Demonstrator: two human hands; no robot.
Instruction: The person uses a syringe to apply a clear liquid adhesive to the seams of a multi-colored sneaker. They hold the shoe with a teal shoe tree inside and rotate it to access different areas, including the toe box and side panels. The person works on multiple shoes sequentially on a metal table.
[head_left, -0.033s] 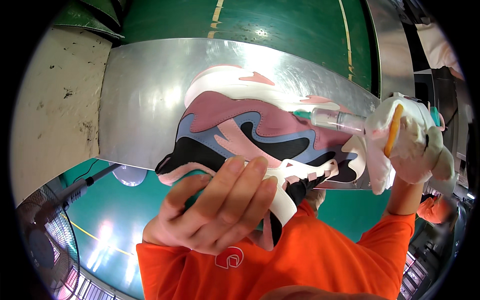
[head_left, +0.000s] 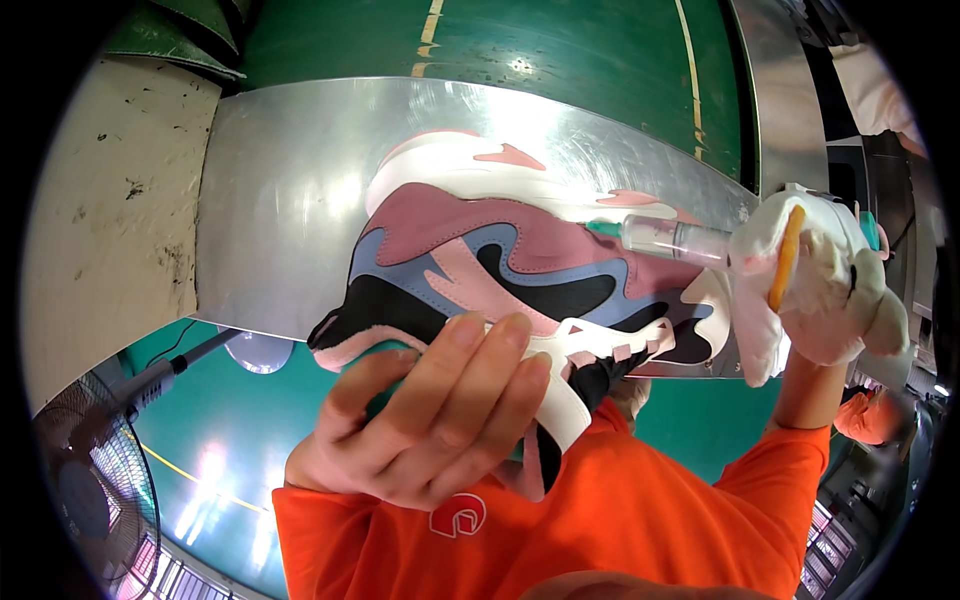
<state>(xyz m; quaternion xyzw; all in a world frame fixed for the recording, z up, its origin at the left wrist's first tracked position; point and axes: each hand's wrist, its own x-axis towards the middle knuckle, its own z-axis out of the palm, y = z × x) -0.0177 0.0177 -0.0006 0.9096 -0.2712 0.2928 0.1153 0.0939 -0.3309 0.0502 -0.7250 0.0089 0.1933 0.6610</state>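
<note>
Unchanged from the earlier frame: left hand (head_left: 425, 415) grips a pink, blue and black sneaker (head_left: 500, 270); cloth-wrapped right hand (head_left: 825, 285) clutches a clear plastic syringe (head_left: 665, 238) against it.

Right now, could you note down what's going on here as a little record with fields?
Left hand: bare, gripping the sneaker's collar
Sneaker: pink, blue, black and white, held on its side
Right hand: white glove, holding the syringe
Syringe: clear barrel, green tip touching the sneaker's upper
Backdrop: shiny metal sheet, green floor
Clothing: orange shirt
</note>
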